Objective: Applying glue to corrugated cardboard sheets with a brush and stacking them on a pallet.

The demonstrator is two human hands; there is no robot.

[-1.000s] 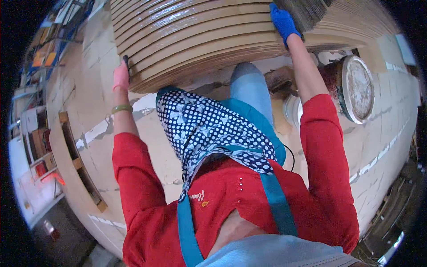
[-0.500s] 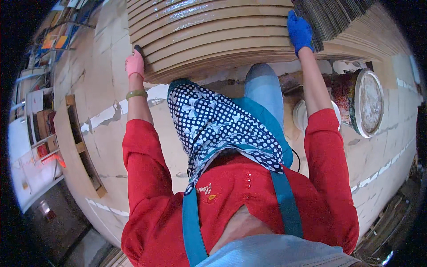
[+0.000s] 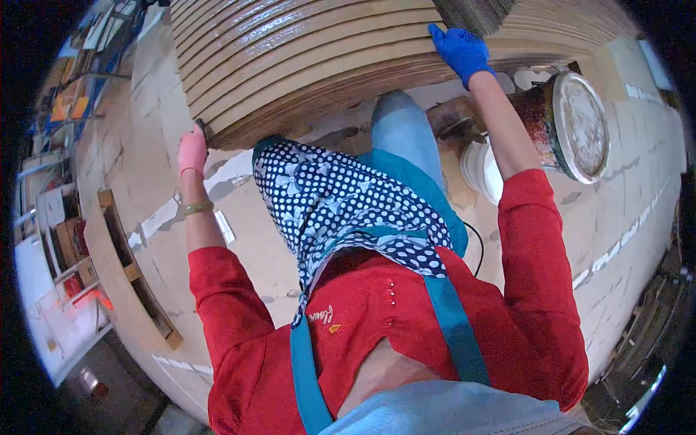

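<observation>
Two hands are in view: the left hand (image 3: pixel 192 151) in one pink glove, the right hand (image 3: pixel 460 52) in one blue glove. One stack of corrugated cardboard sheets (image 3: pixel 304 65) lies before them; its layers are too many and too bent by the lens to count exactly. A second, darker bundle of sheets (image 3: pixel 475 11) shows at the top edge. One rusty drum with a pale lid (image 3: pixel 573 125) stands to the right, and one white bucket (image 3: pixel 482 170) just beside it. One wooden pallet frame (image 3: pixel 134 272) lies on the floor at left. One bangle (image 3: pixel 197 208) circles the left wrist.
</observation>
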